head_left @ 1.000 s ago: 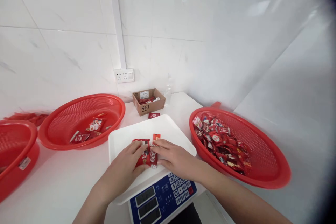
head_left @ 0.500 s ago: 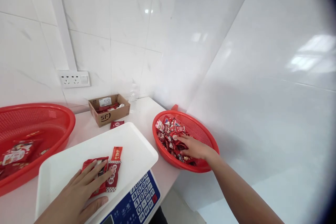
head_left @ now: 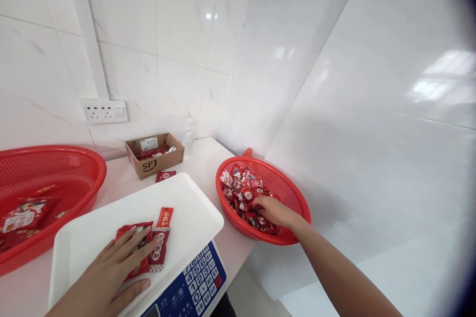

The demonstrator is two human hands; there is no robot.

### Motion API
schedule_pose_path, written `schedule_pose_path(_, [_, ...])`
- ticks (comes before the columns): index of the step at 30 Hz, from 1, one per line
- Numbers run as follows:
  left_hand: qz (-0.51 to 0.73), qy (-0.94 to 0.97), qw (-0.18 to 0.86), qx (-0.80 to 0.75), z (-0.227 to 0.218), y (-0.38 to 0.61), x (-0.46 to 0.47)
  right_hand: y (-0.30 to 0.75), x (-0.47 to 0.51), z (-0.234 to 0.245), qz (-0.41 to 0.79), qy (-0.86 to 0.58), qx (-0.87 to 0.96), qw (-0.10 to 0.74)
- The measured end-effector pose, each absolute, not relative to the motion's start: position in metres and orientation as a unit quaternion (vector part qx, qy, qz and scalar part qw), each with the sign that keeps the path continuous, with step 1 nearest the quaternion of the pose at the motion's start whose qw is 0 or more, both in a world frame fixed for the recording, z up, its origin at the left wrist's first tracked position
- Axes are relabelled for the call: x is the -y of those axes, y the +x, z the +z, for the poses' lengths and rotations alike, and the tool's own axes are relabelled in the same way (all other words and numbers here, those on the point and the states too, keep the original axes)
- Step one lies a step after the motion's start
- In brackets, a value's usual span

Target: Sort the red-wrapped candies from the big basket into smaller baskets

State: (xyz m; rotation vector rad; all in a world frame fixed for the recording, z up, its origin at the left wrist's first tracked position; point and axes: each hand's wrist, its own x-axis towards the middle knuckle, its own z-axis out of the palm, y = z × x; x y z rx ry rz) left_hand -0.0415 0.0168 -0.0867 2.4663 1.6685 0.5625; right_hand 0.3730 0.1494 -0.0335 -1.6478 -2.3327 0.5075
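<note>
Right hand curled among packets in basket below it; grip hidden, can't tell. Pinch one by its edge. Left hand spread over pouch on tray; press lightly.

Lower left: scale pan is showing plain white; dark-red packet is carrying white lettered discs and dotted dark-and-white end bands; slim sachet is reading orange-red, lettering yellowish. Lower centre: control panel is showing blue. Right of centre: mesh basket is showing bright red. Upper left: wall tiles are displaying grey veining on white.
</note>
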Motion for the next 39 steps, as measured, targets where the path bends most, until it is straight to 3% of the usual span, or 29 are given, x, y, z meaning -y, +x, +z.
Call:
schedule_pose_path(7, [0.151,0.792,0.022,-0.591,-0.089,-0.045,-0.013,0.368,-0.146,-0.015,0.170,-0.580,0.793,0.081])
schedule_pose_path(12, [0.115,0.803,0.032,-0.584,-0.088,-0.049,-0.015,0.358,-0.139,-0.027,0.228,-0.544,0.807,-0.012])
schedule_pose_path(16, [0.110,0.806,0.033,-0.581,-0.089,-0.049,-0.015,0.352,-0.140,-0.037,0.231,-0.546,0.805,-0.026])
schedule_pose_path(20, [0.120,0.801,0.036,-0.585,-0.087,-0.048,-0.016,0.357,-0.145,-0.034,0.203,-0.563,0.801,0.033])
schedule_pose_path(29, [0.097,0.793,0.085,-0.595,-0.071,-0.041,-0.013,0.335,-0.137,0.000,0.153,-0.593,0.745,0.264])
schedule_pose_path(34, [0.083,0.775,0.091,-0.620,-0.046,-0.023,0.000,0.262,-0.116,0.003,0.234,-0.466,0.787,0.330])
schedule_pose_path(37, [0.051,0.753,0.097,-0.648,-0.030,-0.012,0.003,0.215,-0.103,-0.007,0.331,-0.389,0.798,0.320])
schedule_pose_path(39, [0.034,0.745,0.094,-0.660,-0.023,-0.008,0.004,0.191,-0.096,-0.015,0.336,-0.355,0.812,0.320])
